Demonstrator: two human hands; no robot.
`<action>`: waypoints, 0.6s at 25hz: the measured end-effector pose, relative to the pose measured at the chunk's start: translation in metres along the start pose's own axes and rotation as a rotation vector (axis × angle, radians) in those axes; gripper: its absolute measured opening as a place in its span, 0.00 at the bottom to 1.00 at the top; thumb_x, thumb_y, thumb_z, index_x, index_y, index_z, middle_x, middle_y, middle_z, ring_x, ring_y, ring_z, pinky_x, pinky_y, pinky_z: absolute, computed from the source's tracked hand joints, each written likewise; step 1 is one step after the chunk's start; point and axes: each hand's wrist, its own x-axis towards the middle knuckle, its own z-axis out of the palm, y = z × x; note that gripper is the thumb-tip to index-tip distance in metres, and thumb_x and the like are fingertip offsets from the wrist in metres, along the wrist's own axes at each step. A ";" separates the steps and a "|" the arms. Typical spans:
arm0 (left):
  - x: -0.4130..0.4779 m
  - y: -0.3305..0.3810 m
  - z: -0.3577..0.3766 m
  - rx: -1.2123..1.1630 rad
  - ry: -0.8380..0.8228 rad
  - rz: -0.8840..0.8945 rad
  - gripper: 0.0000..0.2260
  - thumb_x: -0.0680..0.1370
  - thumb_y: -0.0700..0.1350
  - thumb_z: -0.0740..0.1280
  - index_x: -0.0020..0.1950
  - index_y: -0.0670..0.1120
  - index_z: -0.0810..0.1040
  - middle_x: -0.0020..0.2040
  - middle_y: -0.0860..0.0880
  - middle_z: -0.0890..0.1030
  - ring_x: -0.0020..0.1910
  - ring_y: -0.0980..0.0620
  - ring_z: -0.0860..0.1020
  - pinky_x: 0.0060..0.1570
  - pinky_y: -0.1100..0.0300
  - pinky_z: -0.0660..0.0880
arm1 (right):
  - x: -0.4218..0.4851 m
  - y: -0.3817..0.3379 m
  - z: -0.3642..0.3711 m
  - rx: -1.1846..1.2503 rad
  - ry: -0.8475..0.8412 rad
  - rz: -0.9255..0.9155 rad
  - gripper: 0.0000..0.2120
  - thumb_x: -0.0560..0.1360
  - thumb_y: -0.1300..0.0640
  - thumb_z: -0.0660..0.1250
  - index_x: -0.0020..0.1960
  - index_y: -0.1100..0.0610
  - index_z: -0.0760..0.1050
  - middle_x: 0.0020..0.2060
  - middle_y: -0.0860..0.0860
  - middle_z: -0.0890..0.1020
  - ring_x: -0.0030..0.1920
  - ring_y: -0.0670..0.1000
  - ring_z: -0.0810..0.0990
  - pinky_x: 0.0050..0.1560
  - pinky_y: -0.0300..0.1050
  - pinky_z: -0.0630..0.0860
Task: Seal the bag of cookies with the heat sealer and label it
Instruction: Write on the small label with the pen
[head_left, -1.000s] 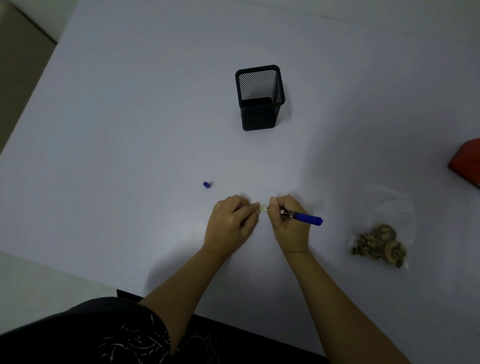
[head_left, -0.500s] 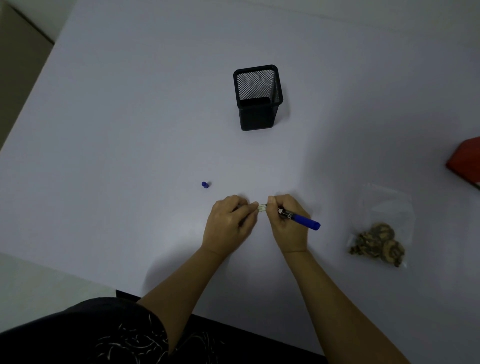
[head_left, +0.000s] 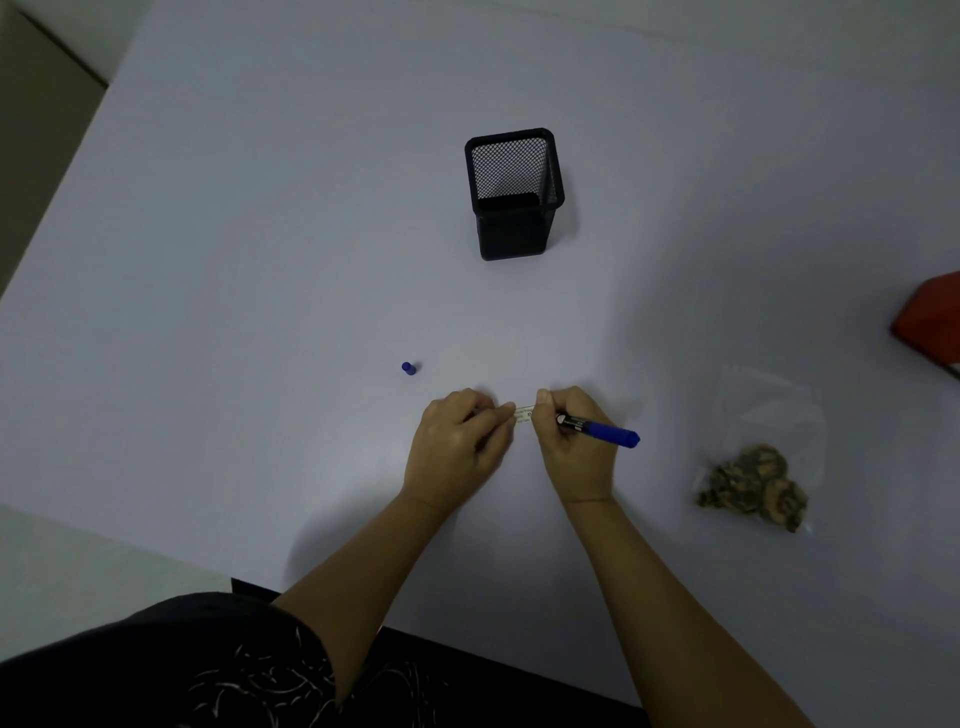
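A small white label (head_left: 523, 415) lies on the white table (head_left: 260, 312) between my two hands. My left hand (head_left: 460, 441) pins its left end with closed fingers. My right hand (head_left: 571, 441) grips a blue marker pen (head_left: 602, 430), tip down at the label, blue end pointing right. The clear bag of cookies (head_left: 758, 467) lies flat on the table to the right, apart from both hands, with brown cookies bunched at its near end. The pen's blue cap (head_left: 409, 368) sits alone to the upper left of my left hand.
A black mesh pen holder (head_left: 514, 192) stands upright farther back, in the middle. A red object (head_left: 930, 317) is cut off at the right edge. The table's near edge runs just under my forearms.
Hardly anything has changed; both hands stay at the label and the pen has shifted only slightly.
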 end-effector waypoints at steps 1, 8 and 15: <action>0.000 0.000 0.000 -0.001 0.000 0.000 0.07 0.75 0.44 0.69 0.46 0.41 0.84 0.37 0.46 0.79 0.33 0.51 0.74 0.35 0.62 0.65 | 0.000 0.000 0.000 -0.003 -0.002 -0.005 0.19 0.75 0.52 0.59 0.34 0.66 0.70 0.27 0.59 0.74 0.31 0.51 0.69 0.31 0.27 0.66; -0.002 -0.002 0.002 -0.011 0.005 0.008 0.07 0.75 0.43 0.69 0.46 0.41 0.84 0.37 0.46 0.79 0.33 0.51 0.74 0.33 0.57 0.70 | -0.001 0.001 0.001 -0.039 0.012 -0.015 0.19 0.75 0.51 0.58 0.34 0.65 0.70 0.27 0.58 0.74 0.29 0.51 0.70 0.29 0.34 0.68; -0.001 -0.003 0.003 -0.007 -0.002 0.006 0.07 0.75 0.44 0.69 0.47 0.41 0.84 0.37 0.46 0.79 0.34 0.51 0.74 0.32 0.55 0.71 | 0.000 0.002 0.001 -0.081 0.015 -0.028 0.19 0.76 0.51 0.58 0.33 0.64 0.70 0.27 0.56 0.74 0.31 0.51 0.70 0.31 0.33 0.67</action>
